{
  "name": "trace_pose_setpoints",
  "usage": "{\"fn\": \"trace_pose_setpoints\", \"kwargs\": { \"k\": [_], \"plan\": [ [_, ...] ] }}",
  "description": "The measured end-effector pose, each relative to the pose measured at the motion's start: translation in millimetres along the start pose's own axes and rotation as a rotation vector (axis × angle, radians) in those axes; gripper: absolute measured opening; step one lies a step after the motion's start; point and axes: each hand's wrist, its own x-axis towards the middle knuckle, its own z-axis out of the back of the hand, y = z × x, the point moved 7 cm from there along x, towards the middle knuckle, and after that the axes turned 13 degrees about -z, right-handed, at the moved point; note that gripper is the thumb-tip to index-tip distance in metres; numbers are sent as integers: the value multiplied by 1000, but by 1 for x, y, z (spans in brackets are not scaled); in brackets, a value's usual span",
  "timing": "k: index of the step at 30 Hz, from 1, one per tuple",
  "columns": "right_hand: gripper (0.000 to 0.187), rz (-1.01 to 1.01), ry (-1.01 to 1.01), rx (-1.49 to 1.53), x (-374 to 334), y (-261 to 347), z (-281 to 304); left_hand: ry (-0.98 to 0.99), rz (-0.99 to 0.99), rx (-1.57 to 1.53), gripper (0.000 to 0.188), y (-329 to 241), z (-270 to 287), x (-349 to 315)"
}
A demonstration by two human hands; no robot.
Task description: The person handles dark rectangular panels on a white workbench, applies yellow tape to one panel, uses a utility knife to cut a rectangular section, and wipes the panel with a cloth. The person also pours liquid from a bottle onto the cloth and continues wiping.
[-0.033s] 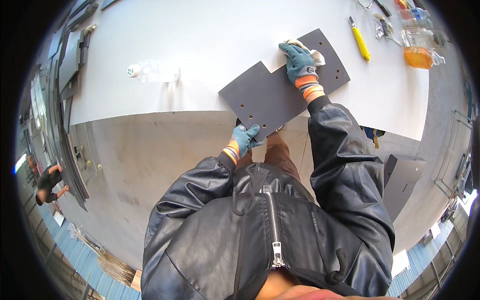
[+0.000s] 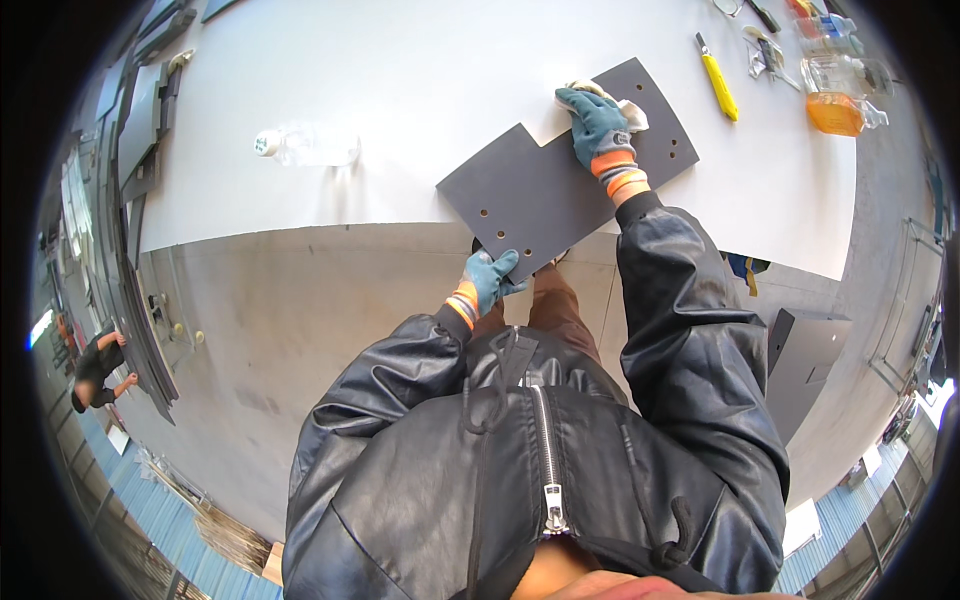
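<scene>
A dark grey notched panel with several drilled holes lies tilted on the white table, its near-left corner jutting past the edge. My left hand, in a teal work glove, grips that corner, thumb on top and fingers beneath. On the panel's upper part, beside the notch, my gloved right hand is closed over a white cloth and presses it against the surface. Part of the cloth is hidden under the palm.
On the white table stand or lie a clear bottle, a yellow utility knife and a bottle of orange liquid. Another grey panel is at the lower right. A person is far left, beside stacked panels.
</scene>
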Motion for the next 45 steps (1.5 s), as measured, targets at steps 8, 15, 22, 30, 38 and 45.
{"fn": "trace_pose_setpoints", "kwargs": {
  "k": [8, 15, 22, 30, 38, 45],
  "plan": [
    [37, -572, 741, 845, -35, 20, 7, -14, -15, -7, 29, -3, -2, -2],
    [37, -259, 224, 614, -41, 58, 0, -42, -23, -15, 30, 0, 0, -1],
    [47, 173, -114, -340, -61, 91, -32, -27, -56, 25, 29, 4, 2, 3],
    [43, 219, -156, -382, -69, 90, -56, 18, -22, 14, 32, 12, 0, 11],
    [55, 369, 563, -130, -151, 175, -127, 42, -219, 327, 36, 17, 23, 15],
    [46, -130, 740, 648, -131, 155, -88, 16, -225, 84, 38, 13, 11, 5]
  ]
}}
